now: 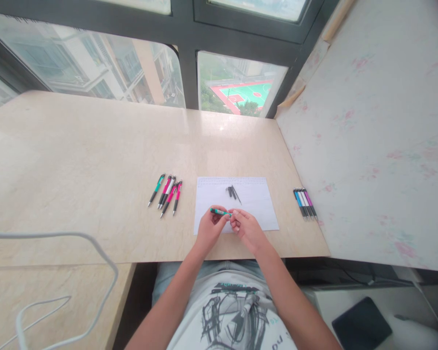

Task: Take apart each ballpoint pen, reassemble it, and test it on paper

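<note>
My left hand [209, 227] is closed around a green pen barrel [217, 211], which lies nearly level between my hands. My right hand [247, 226] pinches at the barrel's right end; whether a small part sits in those fingertips is too fine to make out. Both hands are over the near part of a white sheet of paper [257, 204] with lines of writing along its top. Just beyond my fingers, small black pen parts [230, 192] and a thin dark refill [237, 194] rest on the sheet.
Several pens, a green pen [156, 189] and pink pens [177, 198] among them, lie left of the paper. More pens [305, 204] form a tight row at the right, beside the wall [368, 146]. A white cable [95, 243] loops across the lower left. Windows stand behind the tabletop [95, 160].
</note>
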Tool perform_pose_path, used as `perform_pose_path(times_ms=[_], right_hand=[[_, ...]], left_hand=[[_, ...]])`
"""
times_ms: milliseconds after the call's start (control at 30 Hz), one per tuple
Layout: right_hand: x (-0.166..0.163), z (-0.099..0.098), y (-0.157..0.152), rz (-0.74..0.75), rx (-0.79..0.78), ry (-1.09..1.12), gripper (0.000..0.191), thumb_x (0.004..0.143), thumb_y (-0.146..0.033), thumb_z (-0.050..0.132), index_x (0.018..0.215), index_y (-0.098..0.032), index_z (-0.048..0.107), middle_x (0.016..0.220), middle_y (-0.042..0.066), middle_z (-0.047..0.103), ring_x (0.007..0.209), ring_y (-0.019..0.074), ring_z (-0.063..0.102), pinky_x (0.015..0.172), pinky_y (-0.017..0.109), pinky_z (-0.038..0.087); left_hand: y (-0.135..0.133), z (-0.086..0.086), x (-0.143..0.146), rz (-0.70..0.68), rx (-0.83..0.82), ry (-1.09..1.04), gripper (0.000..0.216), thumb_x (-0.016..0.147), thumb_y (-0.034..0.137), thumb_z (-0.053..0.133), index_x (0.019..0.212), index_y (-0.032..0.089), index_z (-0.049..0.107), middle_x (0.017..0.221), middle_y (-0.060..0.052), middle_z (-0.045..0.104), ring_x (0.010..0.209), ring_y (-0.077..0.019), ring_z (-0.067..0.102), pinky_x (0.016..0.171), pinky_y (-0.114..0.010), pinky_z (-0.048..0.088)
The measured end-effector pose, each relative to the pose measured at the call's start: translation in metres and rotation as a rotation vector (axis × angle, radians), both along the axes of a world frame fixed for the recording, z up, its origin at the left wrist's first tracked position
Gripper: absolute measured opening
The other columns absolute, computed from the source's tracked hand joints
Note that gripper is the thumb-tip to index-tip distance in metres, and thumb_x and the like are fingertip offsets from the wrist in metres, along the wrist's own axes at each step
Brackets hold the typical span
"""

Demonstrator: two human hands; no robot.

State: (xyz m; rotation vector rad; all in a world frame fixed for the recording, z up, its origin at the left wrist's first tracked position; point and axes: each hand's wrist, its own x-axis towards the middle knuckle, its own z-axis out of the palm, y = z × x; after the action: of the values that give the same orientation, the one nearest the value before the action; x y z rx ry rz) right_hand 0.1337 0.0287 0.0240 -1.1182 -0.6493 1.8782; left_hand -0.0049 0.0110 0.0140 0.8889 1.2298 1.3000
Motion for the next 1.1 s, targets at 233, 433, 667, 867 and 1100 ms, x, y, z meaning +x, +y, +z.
perform_pose_path(times_ms=[233,433,667,867,1100], right_hand=[[0.000,-0.006,0.000,0.006,-0.070,0.054,0.027,0.066,-0.034,0.083,0.082,-0.016,0.071,0.071,0.000,0.061,0.060,0.0082,0.049,0.049,0.020,0.035],[0.000,-0.006,-0.001,-0.040,0.010,-0.061,0.028,0.066,-0.036,0.081,0.083,-0.017,0.069,0.073,0.001,0.065,0.061,0.0100,0.054,0.053,0.022,0.039],[0.025,-0.006,0.032,-0.110,0.350,-0.679,0.023,0.076,-0.038,0.067,0.088,-0.019,0.067,0.080,0.005,0.071,0.070,0.0182,0.064,0.064,0.030,0.048],[0.033,-0.015,0.064,-0.037,0.700,-1.234,0.016,0.081,-0.028,0.055,0.082,-0.020,0.069,0.083,0.006,0.072,0.070,0.0189,0.060,0.072,0.033,0.047],[0.027,-0.025,0.066,-0.015,0.800,-1.345,0.017,0.082,-0.023,0.052,0.087,-0.019,0.069,0.086,0.008,0.070,0.080,0.0217,0.061,0.076,0.033,0.046]], left_hand=[[0.002,0.006,0.000,-0.001,0.014,0.085,0.019,0.077,0.032,0.071,0.086,0.018,0.062,0.083,-0.003,0.067,0.079,-0.0176,0.064,0.076,-0.031,0.050],[0.000,0.010,-0.004,0.051,-0.031,0.019,0.025,0.074,0.034,0.074,0.089,0.017,0.062,0.083,-0.002,0.066,0.077,-0.0163,0.062,0.076,-0.031,0.048],[0.000,0.011,-0.008,0.035,-0.022,-0.003,0.022,0.076,0.033,0.072,0.087,0.018,0.060,0.078,-0.002,0.065,0.076,-0.0157,0.061,0.075,-0.029,0.047],[-0.001,0.011,-0.007,0.007,-0.042,-0.043,0.023,0.074,0.033,0.074,0.086,0.018,0.060,0.083,-0.003,0.066,0.078,-0.0156,0.061,0.074,-0.029,0.047],[-0.004,0.010,-0.007,-0.005,-0.058,-0.088,0.027,0.074,0.031,0.074,0.092,0.019,0.058,0.085,-0.003,0.067,0.078,-0.0148,0.062,0.076,-0.029,0.048]])
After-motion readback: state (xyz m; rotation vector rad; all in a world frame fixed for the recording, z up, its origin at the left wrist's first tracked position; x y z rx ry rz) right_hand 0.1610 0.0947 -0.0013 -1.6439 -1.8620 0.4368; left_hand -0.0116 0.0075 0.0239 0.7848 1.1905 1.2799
